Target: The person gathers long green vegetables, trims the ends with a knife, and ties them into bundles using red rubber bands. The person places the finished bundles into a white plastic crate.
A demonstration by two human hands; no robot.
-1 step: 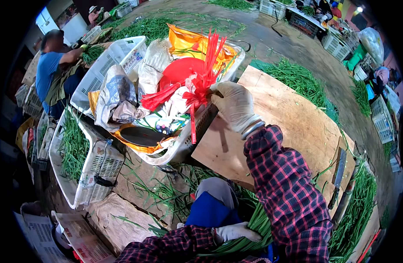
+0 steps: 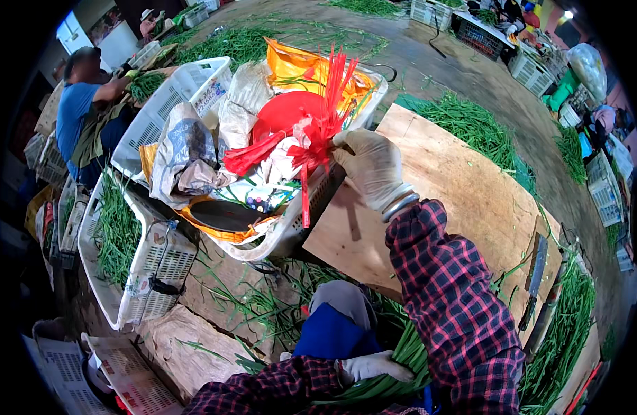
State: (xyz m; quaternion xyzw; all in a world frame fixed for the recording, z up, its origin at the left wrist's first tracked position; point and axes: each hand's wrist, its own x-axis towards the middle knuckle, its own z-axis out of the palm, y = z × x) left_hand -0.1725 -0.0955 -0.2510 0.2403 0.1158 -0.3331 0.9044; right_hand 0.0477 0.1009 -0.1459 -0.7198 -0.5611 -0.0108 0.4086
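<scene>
My right hand [image 2: 369,166], in a pale glove, pinches a tuft of red plastic strips [image 2: 310,145] at the right side of a white plastic basket [image 2: 252,252]. Some strips stand up from the tuft; one hangs over the basket's side. Inside the basket lie crumpled sacks [image 2: 183,155], orange packaging [image 2: 287,63] and a round red thing [image 2: 284,112]. Low in the view, my left hand [image 2: 377,366], also gloved, is closed over a bunch of long green chives [image 2: 414,349] by my lap. My right sleeve covers part of that bunch.
A wooden board [image 2: 429,187] lies right of the basket, with a knife [image 2: 536,270] at its right end. Chives are heaped beyond it [image 2: 470,128] and at right [image 2: 560,346]. Another white crate [image 2: 159,270] stands left. A person in blue [image 2: 83,124] handles chives at far left.
</scene>
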